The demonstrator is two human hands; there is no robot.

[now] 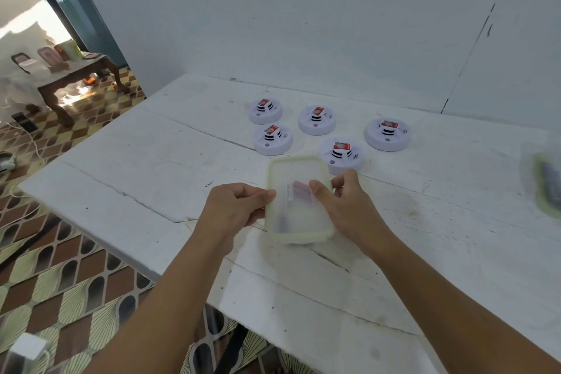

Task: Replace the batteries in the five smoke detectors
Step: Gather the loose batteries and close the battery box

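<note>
White plank table (158, 143) against a pale wall. I hold a translucent lidded container (299, 200) over it, just in front of the five smoke detectors (340, 155); batteries (299, 191) show faintly inside. My left hand (233, 206) pinches its left rim, my right hand (349, 206) grips the right edge. It looks light, slightly flexible; best taken at the rim corners.

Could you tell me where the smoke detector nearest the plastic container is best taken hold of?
Grip that smoke detector by its round outer rim, from above and from its right side. It lies flat, and the container held in both hands crowds its near left edge.
</note>
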